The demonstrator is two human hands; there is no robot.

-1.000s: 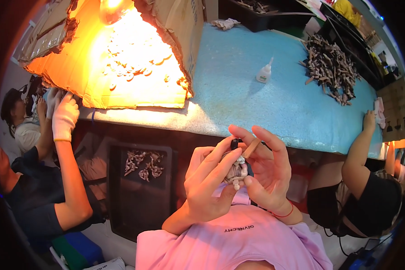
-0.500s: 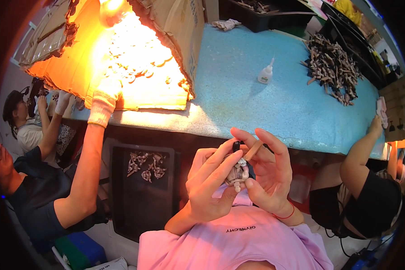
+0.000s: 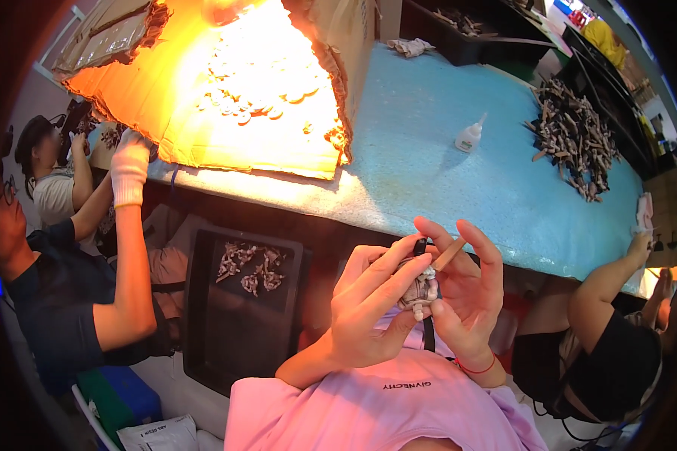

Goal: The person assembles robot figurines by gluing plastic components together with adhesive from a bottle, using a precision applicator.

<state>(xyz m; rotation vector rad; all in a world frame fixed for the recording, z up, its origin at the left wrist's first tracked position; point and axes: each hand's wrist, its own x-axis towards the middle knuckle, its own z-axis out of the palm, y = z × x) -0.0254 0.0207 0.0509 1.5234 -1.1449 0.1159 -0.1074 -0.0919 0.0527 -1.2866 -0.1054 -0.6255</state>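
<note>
In front of my chest, a small pale-and-brown figurine (image 3: 420, 295) is held between both hands. My left hand (image 3: 370, 299) closes on it from the left, fingers over its upper side and thumb below. From the right, my right hand (image 3: 470, 304) grips it with the thumb near its base, index and middle fingers raised. A flat tan piece (image 3: 450, 254) and a black tip (image 3: 420, 246) stick up from between the fingers; how they join the figurine is hidden.
A brightly lit cardboard box (image 3: 278, 161) holds small parts on the blue table (image 3: 421, 98). Nearby stand a white dropper bottle (image 3: 469, 137) and a pile of brown pieces (image 3: 575, 139). Lower left, a black tray (image 3: 233, 331) holds several figurines (image 3: 252, 267). Co-workers sit on both sides.
The co-worker's gloved hand at left has drawn out of the lit box toward the left. The whole view has shifted slightly; my hands keep nearly the same hold on the figurine.
</note>
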